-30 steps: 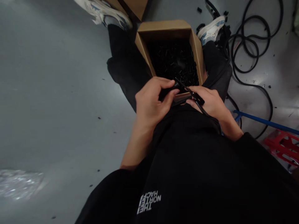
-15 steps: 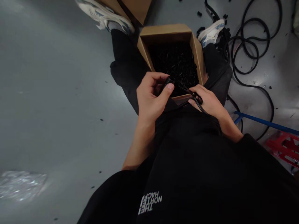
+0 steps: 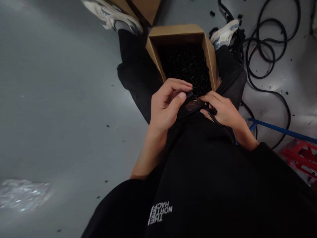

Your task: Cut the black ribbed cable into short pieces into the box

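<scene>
My left hand [image 3: 164, 104] is closed around a short black ribbed tube [image 3: 190, 95], whose end pokes out past the thumb and fingertips. My right hand [image 3: 220, 107] grips black-handled scissors [image 3: 206, 104]. Their blades are spread and point left, right at the tube's end; whether they touch it I cannot tell. Just beyond both hands, between my legs, stands an open cardboard box [image 3: 177, 30]. Small black cut pieces [image 3: 190, 66] fill its bottom. Part of the box's near rim is behind my hands.
Long black tubing [image 3: 272, 92] lies in loops on the grey floor at right, with black scraps by my shoe [image 3: 226, 33]. A blue bar [image 3: 279, 128] and a red plastic stool-like object [image 3: 302, 157] stand at right. A clear plastic bag [image 3: 23, 195] lies lower left.
My left hand has moved right with the ribbed tube, bringing its end up to the scissors. The scissor blades now look wider apart. My right hand has barely shifted.
</scene>
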`<action>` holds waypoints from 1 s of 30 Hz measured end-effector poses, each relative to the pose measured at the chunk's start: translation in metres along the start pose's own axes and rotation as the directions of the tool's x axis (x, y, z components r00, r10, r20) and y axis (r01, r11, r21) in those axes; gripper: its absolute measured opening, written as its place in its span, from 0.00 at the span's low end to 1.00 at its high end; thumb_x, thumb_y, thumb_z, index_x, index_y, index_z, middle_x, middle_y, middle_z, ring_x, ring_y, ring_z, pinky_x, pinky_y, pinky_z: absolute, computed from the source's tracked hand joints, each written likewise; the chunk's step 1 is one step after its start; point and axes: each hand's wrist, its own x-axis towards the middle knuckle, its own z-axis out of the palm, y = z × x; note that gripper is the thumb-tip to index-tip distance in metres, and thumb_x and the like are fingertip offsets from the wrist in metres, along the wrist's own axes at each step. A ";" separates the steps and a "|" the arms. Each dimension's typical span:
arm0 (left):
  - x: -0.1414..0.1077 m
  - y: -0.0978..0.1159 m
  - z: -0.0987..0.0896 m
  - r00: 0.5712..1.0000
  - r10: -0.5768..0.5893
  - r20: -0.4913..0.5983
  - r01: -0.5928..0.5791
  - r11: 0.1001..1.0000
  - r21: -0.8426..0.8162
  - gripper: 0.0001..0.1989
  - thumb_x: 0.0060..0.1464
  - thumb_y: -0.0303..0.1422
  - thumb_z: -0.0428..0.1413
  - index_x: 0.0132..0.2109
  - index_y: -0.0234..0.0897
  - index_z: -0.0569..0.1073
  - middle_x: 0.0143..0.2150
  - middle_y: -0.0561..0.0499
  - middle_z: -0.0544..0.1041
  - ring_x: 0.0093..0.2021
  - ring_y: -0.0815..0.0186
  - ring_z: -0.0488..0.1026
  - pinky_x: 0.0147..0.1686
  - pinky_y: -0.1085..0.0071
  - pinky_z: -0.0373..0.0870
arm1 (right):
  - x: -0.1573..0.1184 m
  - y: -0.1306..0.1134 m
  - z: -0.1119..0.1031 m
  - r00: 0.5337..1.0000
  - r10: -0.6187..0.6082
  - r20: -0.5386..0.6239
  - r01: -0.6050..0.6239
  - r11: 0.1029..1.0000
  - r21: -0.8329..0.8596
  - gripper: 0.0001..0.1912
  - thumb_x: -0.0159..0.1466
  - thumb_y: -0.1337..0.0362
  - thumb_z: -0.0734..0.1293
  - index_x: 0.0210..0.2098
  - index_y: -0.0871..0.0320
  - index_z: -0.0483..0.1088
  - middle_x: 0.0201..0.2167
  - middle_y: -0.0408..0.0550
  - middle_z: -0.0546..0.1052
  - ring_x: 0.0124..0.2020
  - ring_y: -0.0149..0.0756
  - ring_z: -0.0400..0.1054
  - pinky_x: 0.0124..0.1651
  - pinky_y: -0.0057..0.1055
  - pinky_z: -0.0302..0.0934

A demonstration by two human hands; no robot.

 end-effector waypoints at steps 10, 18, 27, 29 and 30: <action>-0.005 -0.002 -0.003 0.990 -0.141 0.020 0.135 0.974 0.182 0.25 0.71 0.61 0.55 0.60 0.50 0.75 0.52 0.47 0.83 0.53 0.57 0.84 0.52 0.57 0.85 | 0.001 0.001 0.019 0.984 0.081 -0.161 -0.070 0.995 0.073 0.16 0.76 0.56 0.66 0.60 0.53 0.73 0.52 0.51 0.82 0.47 0.42 0.79 0.53 0.43 0.78; -0.001 -0.005 -0.004 0.973 -0.164 0.162 0.132 0.973 0.191 0.19 0.68 0.58 0.63 0.47 0.48 0.80 0.43 0.52 0.86 0.43 0.60 0.86 0.44 0.59 0.86 | 0.008 0.022 0.025 0.995 0.031 -0.090 -0.024 0.997 0.076 0.15 0.76 0.55 0.64 0.58 0.53 0.69 0.56 0.54 0.77 0.57 0.47 0.76 0.63 0.53 0.76; 0.010 -0.027 -0.009 0.972 -0.178 0.156 0.142 0.965 0.219 0.13 0.70 0.51 0.64 0.45 0.48 0.80 0.44 0.54 0.88 0.44 0.61 0.87 0.43 0.62 0.87 | 0.040 0.057 0.050 0.999 -0.019 0.030 0.016 0.996 0.090 0.20 0.75 0.54 0.66 0.62 0.53 0.65 0.62 0.56 0.74 0.68 0.55 0.72 0.71 0.64 0.70; 0.013 -0.033 -0.009 0.986 -0.114 0.123 0.085 0.972 0.221 0.10 0.71 0.46 0.64 0.44 0.46 0.80 0.43 0.55 0.88 0.42 0.64 0.87 0.40 0.64 0.85 | 0.044 0.061 0.056 0.999 -0.006 0.051 0.002 0.997 0.076 0.20 0.76 0.53 0.65 0.63 0.54 0.65 0.61 0.56 0.75 0.67 0.53 0.73 0.70 0.62 0.71; 0.014 -0.037 -0.009 0.991 -0.085 0.105 0.061 0.975 0.214 0.09 0.70 0.44 0.65 0.44 0.46 0.79 0.42 0.56 0.88 0.40 0.65 0.86 0.38 0.65 0.84 | 0.045 0.063 0.059 0.999 -0.003 0.048 0.000 0.998 0.068 0.20 0.77 0.52 0.64 0.63 0.54 0.65 0.60 0.55 0.75 0.65 0.51 0.75 0.68 0.59 0.73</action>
